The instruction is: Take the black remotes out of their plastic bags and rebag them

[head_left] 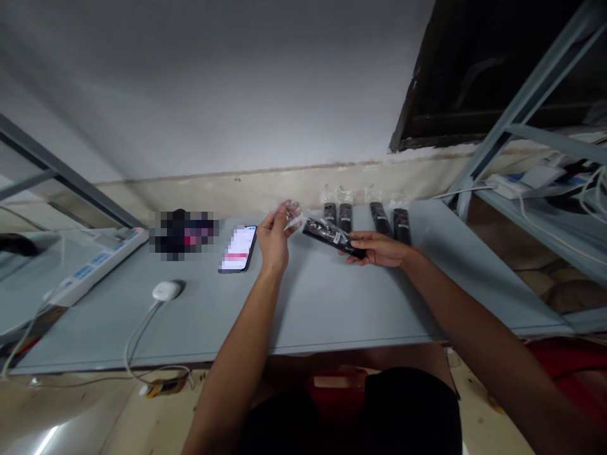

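One remote (327, 234): right hand (377, 249) grips its nearer end; long axis slants away leftward toward left hand (275, 232), fingers closed on clear plastic sleeve (296, 220).

Lit phone (238, 248), screen partly pixelated, lies on left half of grey table (332, 309). Pixelated dark clump (175, 239) just left of it. Nearer, white puck (165, 291), its cable (127, 347) dropping over near edge. White power strip (97, 270) far left. Pale wall (237, 95) behind; dark window (478, 69) far right. Metal frame (520, 95) at right.
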The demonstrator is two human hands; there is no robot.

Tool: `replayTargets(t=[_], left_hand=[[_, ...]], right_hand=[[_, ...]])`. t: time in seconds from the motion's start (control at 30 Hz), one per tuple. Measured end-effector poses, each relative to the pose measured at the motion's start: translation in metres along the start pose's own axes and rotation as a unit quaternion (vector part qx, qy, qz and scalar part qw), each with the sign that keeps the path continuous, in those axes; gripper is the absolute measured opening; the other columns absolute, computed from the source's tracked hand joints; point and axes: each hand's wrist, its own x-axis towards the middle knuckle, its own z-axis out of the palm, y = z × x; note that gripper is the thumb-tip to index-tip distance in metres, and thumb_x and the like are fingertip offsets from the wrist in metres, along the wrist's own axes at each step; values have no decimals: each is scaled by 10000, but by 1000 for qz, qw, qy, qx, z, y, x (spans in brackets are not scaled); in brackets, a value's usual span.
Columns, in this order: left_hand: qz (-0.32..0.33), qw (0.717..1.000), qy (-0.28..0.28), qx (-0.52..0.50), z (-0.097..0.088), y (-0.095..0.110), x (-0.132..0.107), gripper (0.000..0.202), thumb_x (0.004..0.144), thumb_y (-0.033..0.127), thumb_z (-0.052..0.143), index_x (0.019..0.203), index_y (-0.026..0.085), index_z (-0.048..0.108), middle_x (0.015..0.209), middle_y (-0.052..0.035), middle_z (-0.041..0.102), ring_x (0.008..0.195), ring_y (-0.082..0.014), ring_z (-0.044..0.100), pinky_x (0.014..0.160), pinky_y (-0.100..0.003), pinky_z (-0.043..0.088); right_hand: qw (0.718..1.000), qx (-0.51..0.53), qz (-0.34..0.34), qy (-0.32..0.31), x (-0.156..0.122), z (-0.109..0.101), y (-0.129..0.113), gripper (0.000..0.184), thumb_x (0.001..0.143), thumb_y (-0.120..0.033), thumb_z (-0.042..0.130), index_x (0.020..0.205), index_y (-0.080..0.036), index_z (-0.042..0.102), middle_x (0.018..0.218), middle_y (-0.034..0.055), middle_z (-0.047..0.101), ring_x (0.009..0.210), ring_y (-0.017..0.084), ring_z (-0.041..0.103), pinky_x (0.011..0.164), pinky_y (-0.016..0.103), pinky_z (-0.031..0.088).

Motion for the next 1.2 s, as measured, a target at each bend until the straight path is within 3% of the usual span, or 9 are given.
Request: replayTargets(t=[0.1,0.23,0.3,0.43,0.57,0.73,0.9,1.07,1.2], left_hand=[[37,996,54,66,-8,-2,3,531,878,504,746,1325,235,645,1321,-133,712,1207,-275,684,984,-422,561],[222,936,119,245,-11,7,-3,661,887,426,758,1477,269,505,1600,-122,474,1502,-305,416,1213,-491,368],[279,904,35,322,-6,13,-11,640,863,443,783,1436,259,566,1596,-115,478,1541,-335,349,1263,-522,279],[267,808,-312,421,11,8,-25,703,774,481,866,1402,266,633,1533,-118,568,1489,-363,430,1289,-545,213],[206,739,-431,476,17,-13,-31,610,885,253,733,1475,264,578,1442,-128,643,1355,-327,576,1198,-512,362],[164,743,-395,515,1,-18,-21,576,849,168,702,1411,273,636,1358,-111,693,1223,-302,662,1112,-440,453],[145,745,-364,539,-13,-12,-11,513,880,223,675,1387,302,655,1265,-73,731,1127,-276,700,1024,-389,516],[126,739,-381,542,-15,-12,-14,568,879,326,706,1440,293,625,1291,-85,730,1135,-306,698,1001,-414,528],[115,759,-394,505,-9,-12,-21,581,853,365,744,1422,296,644,1329,-85,718,1172,-328,685,1029,-451,517]], right_hand=[[999,-34,-12,19,-3,-4,-3,338,789,-295,886,1071,-189,733,1061,85,791,781,137,759,538,151,547],[996,-81,-21,26,-4,-7,-4,309,819,-313,861,1076,-175,758,1092,108,794,771,126,743,532,151,520],[994,-104,-21,24,-5,-7,-4,326,823,-328,856,1097,-173,771,1096,117,795,783,137,745,531,160,516],[992,-125,-25,21,-8,-4,-6,414,797,-338,875,1164,-174,778,1053,110,803,791,149,756,542,168,521],[989,-144,-14,15,-11,-1,-10,470,796,-340,877,1228,-188,769,1072,101,803,789,147,769,558,165,542],[981,-177,-11,78,-18,-7,-19,437,762,-373,897,1131,-166,787,1013,113,805,739,171,761,566,222,587],[936,-204,-161,237,-16,-25,-22,388,720,-478,907,861,-173,713,643,9,681,534,114,593,446,205,458],[848,-200,-317,374,-8,-21,-20,441,791,-650,788,904,-239,677,808,22,714,743,209,698,635,332,599],[839,-283,-332,326,-8,-6,-17,470,914,-668,647,1110,-241,636,985,68,768,906,254,749,808,407,626]])
